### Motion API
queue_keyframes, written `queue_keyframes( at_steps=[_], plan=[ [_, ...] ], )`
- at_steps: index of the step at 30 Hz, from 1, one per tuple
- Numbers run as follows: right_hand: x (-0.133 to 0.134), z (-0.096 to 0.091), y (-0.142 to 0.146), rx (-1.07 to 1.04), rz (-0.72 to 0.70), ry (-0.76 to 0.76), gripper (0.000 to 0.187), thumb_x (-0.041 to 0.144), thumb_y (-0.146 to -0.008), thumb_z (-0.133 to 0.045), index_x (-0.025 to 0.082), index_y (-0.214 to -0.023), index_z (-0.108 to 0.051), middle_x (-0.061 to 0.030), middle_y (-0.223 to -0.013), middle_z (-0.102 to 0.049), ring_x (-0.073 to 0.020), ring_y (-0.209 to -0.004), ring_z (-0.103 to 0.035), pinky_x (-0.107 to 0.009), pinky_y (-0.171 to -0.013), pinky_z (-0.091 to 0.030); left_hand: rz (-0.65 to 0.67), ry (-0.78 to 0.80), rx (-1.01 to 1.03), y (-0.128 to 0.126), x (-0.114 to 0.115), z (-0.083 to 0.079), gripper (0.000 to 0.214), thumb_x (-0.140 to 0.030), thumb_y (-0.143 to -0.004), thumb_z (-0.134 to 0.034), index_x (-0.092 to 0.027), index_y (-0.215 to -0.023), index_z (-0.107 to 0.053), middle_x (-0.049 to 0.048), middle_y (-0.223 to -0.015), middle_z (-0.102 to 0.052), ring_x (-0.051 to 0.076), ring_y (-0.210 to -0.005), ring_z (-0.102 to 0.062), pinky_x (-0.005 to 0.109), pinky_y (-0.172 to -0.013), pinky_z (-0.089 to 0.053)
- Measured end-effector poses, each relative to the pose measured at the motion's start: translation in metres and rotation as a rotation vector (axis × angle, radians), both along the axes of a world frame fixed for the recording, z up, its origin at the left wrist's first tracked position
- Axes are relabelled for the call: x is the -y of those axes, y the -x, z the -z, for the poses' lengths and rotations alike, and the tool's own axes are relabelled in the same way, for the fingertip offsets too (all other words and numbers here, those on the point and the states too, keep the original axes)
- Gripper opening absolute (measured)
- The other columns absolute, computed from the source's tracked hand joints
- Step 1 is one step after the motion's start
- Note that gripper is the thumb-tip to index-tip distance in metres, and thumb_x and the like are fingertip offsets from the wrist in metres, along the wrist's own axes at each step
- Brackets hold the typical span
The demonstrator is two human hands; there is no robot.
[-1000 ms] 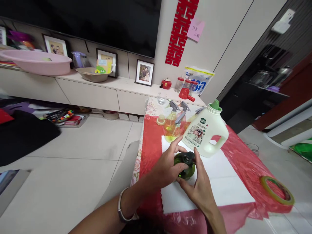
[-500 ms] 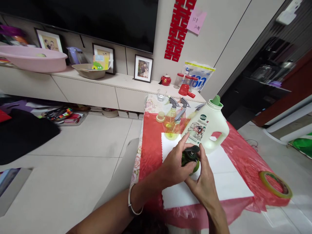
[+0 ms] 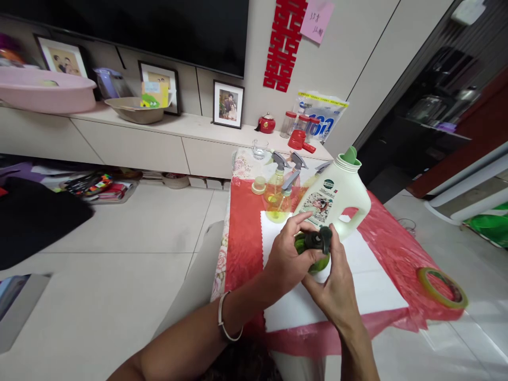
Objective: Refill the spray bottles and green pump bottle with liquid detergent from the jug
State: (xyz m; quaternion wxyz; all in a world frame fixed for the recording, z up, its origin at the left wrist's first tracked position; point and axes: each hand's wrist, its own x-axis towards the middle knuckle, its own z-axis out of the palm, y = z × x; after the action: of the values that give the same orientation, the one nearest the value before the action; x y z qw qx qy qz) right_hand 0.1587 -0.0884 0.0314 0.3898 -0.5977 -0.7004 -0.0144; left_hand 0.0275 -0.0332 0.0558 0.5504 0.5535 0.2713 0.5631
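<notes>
In the head view a small green pump bottle (image 3: 317, 264) with a dark pump head (image 3: 319, 239) is between my hands, over a white sheet. My left hand (image 3: 288, 254) is closed round the collar of the pump, thumb across its front. My right hand (image 3: 335, 270) grips the bottle from the other side, its fingertips up by the pump head. The palms hide much of the bottle. Just behind stands a large pale-green jug (image 3: 337, 196) with a green piece in its mouth. Spray bottles (image 3: 279, 206) holding yellow liquid stand to its left, beside a pale round cap (image 3: 259, 185).
The white sheet (image 3: 373, 286) lies on red plastic (image 3: 244, 227) covering the table. A tape roll (image 3: 442, 288) rests at the right edge. Behind, a low cabinet (image 3: 206, 161) bears a red dipper (image 3: 300, 141), jars, picture frames and a pink basin (image 3: 47, 92).
The pump head has turned, its spout now pointing down and to the right. Both hands remain on the bottle. The whole view has shifted slightly.
</notes>
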Motion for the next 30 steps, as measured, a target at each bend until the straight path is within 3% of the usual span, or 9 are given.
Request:
queue_keyframes(
  at_steps=[5, 9, 13, 21, 30],
  plan=[
    [0.001, 0.003, -0.008, 0.036, 0.07, 0.023, 0.092, 0.046, -0.086, -0.063, 0.025, -0.16, -0.013, -0.0126, -0.139, -0.046, -0.0291, -0.125, -0.049, -0.05, -0.099, -0.049, -0.152, -0.03, 0.15, -0.007, -0.008, -0.008, 0.041, -0.021, -0.073, -0.079, -0.023, -0.11, -0.064, 0.0026, -0.105, -0.067, 0.018, -0.1, -0.062, 0.032, -0.093, -0.047],
    [0.006, 0.007, -0.023, 0.083, 0.136, 0.035, 0.092, 0.049, -0.085, -0.062, 0.023, -0.16, -0.015, -0.013, -0.13, -0.05, -0.0295, -0.12, -0.05, -0.052, -0.098, -0.047, -0.235, 0.147, 0.486, -0.002, -0.03, -0.008, 0.032, -0.032, -0.077, -0.078, -0.023, -0.103, -0.063, 0.0013, -0.101, -0.067, 0.014, -0.095, -0.062, 0.029, -0.089, -0.047],
    [0.012, 0.008, -0.039, 0.112, 0.189, 0.033, 0.091, 0.053, -0.086, -0.06, 0.022, -0.16, -0.017, -0.0134, -0.127, -0.051, -0.0298, -0.116, -0.051, -0.051, -0.096, -0.048, -0.29, 0.332, 0.636, 0.004, -0.058, 0.01, 0.037, -0.042, -0.071, -0.082, -0.019, -0.089, -0.059, -0.0007, -0.09, -0.062, 0.01, -0.082, -0.059, 0.024, -0.076, -0.046],
    [0.021, 0.001, -0.053, 0.063, 0.315, 0.014, 0.099, 0.064, -0.081, -0.062, 0.019, -0.16, -0.021, -0.015, -0.13, -0.051, -0.0336, -0.118, -0.051, -0.053, -0.095, -0.047, -0.413, 0.508, 0.465, -0.004, -0.08, 0.076, 0.046, -0.042, -0.061, -0.084, -0.018, -0.09, -0.056, -0.0004, -0.09, -0.06, 0.009, -0.076, -0.057, 0.023, -0.068, -0.045],
    [0.013, -0.002, -0.042, 0.008, 0.285, 0.005, 0.1, 0.063, -0.08, -0.064, 0.019, -0.16, -0.021, -0.0145, -0.133, -0.051, -0.0325, -0.121, -0.051, -0.049, -0.096, -0.047, -0.455, 0.44, 0.285, -0.007, -0.086, 0.098, 0.022, -0.028, -0.073, -0.071, -0.016, -0.087, -0.059, -0.0008, -0.079, -0.062, 0.012, -0.076, -0.059, 0.027, -0.076, -0.047]
  ],
)
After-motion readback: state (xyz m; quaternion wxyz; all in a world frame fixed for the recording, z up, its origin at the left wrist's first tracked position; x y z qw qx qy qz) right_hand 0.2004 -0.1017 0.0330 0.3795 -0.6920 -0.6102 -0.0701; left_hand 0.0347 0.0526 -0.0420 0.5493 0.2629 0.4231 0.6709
